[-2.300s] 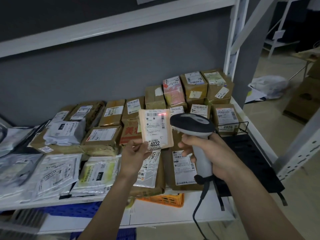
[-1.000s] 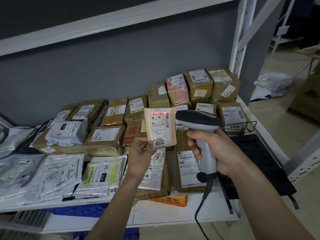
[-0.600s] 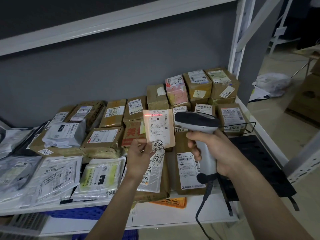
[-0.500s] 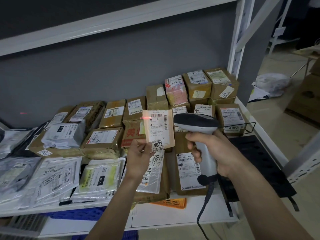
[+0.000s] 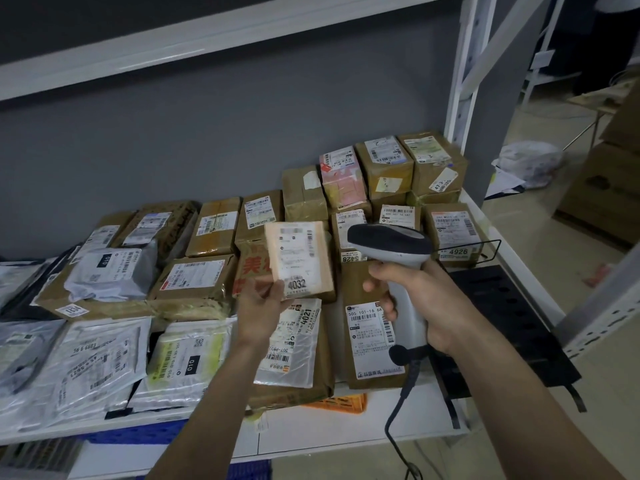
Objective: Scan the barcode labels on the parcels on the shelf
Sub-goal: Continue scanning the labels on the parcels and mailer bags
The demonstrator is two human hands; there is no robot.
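Parcel 4032 (image 5: 300, 259), a small tan packet, stands upright above the shelf (image 5: 346, 441), its label blurred, pinched at its lower left corner by the left hand (image 5: 261, 306). Just right of that parcel, the right hand (image 5: 420, 299) has its fingers (image 5: 381, 271) wrapped round the scanner (image 5: 394, 252) grip. Behind the parcel, taped boxes (image 5: 384, 164) crowd the shelf

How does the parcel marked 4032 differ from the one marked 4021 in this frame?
The 4032 parcel is held up in the left hand; the 4021 parcel lies on the shelf stack. The 4032 parcel is a small tan box, its label blurred; the 4021 parcel is a flat silvery bag with a readable label. Both bear white labels with bold four-digit numbers.
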